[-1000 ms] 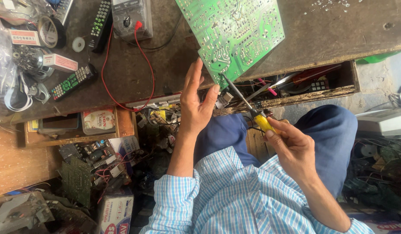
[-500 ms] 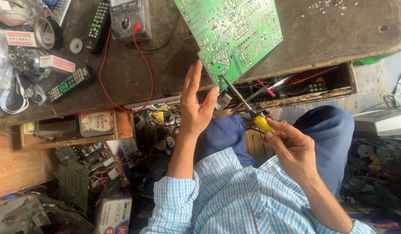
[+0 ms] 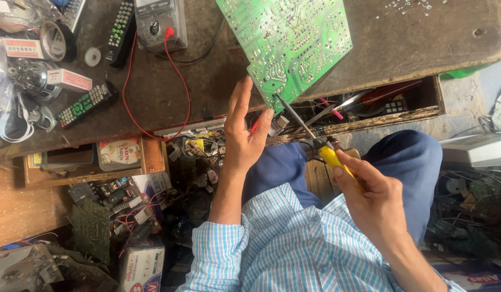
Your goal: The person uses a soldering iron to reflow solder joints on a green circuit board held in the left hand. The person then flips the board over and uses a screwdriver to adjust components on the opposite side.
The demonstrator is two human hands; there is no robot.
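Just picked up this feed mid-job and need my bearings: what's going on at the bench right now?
A person in a striped shirt sits at a cluttered workbench. The right hand grips a yellow-handled tool whose metal tip meets the lower edge of a green circuit board. The left hand is open beside that edge, fingers up, seemingly steadying the board. A multimeter with a red lead and two remote controls lie further left.

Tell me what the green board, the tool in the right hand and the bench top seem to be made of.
Green board: looks like rigid laminate with a glossy green coat, dotted with silvery solder points. Tool: thin dark shaft, apparently metal, with a smooth yellow handle, probably plastic, held in the right hand. Bench top: seems worn, stained wood, matte brown with chipped edges.
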